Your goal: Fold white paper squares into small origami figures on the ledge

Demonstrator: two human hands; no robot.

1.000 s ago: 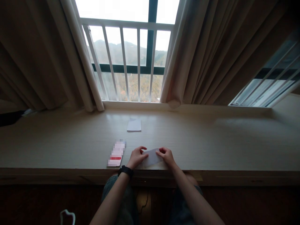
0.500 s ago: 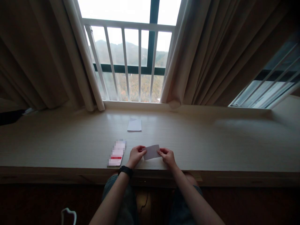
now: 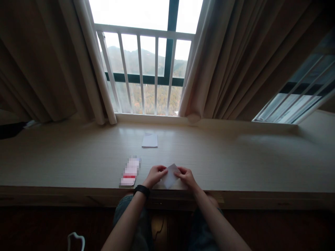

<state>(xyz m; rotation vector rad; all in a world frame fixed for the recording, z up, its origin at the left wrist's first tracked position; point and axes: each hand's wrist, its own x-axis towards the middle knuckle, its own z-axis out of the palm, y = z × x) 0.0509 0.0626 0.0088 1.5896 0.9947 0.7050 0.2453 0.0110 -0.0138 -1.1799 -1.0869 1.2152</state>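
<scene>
Both my hands hold a small white sheet of paper (image 3: 170,175) just above the near edge of the pale wooden sill (image 3: 235,164). My left hand (image 3: 155,175), with a black watch on its wrist, pinches the paper's left side. My right hand (image 3: 185,175) pinches its right side. The paper is turned so a corner points away from me. A blurred white and red flat pack (image 3: 130,171) lies just left of my left hand. Farther back rests a small white stack of paper (image 3: 150,140).
Beige curtains (image 3: 230,59) hang on both sides of a barred window (image 3: 146,69) behind the sill. A dark object (image 3: 12,129) lies at the far left of the sill. My knees are under the sill's front edge, and a white loop (image 3: 75,240) sits on the dark floor.
The paper was a flat rectangle held by its two ends; it has turned between my fingers so a corner points up. My hands have come slightly closer together.
</scene>
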